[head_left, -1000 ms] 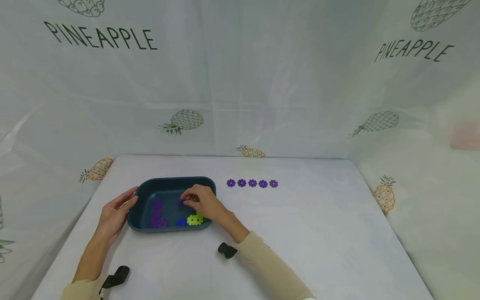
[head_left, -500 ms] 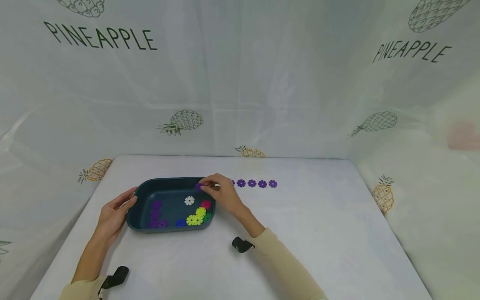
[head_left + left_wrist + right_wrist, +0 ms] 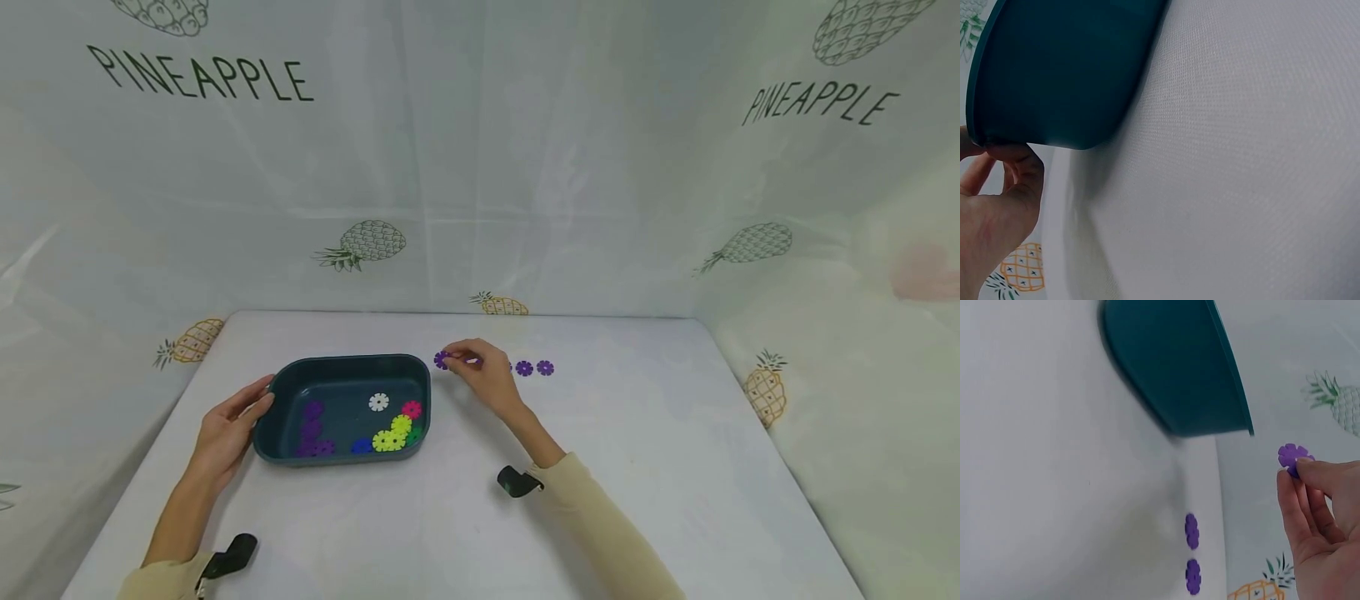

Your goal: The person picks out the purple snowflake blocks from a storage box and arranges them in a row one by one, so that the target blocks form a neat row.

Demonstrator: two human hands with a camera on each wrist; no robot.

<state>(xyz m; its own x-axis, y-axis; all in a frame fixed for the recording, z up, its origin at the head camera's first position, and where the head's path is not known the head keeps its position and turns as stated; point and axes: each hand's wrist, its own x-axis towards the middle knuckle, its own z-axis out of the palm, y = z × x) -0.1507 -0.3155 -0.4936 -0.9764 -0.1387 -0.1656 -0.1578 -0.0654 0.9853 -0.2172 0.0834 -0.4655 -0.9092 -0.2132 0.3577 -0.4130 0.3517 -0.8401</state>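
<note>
My left hand (image 3: 228,429) grips the left end of a dark teal tray (image 3: 341,460), thumb at the rim in the head view. Between thumb and fingers, my right hand (image 3: 486,377) pinches a purple flower-shaped disc (image 3: 1294,457), held just right of the tray's far right corner. Under and beside that hand runs a row of matching purple discs (image 3: 524,367) on the table, partly hidden by it. Inside the tray lie several purple discs (image 3: 311,429) at the left, a white disc (image 3: 378,402), a red one (image 3: 412,409), yellow ones (image 3: 390,438), blue (image 3: 362,445) and green (image 3: 415,435).
The white-covered table (image 3: 637,483) extends right of and in front of the tray. Behind it hangs a pale curtain (image 3: 570,167) printed with pineapples. Each wrist carries a black camera mount, such as the right mount (image 3: 517,482).
My right hand has lifted the purple disc out of the tray and carried it right, past the rim, toward the row. My left hand has stayed on the tray.
</note>
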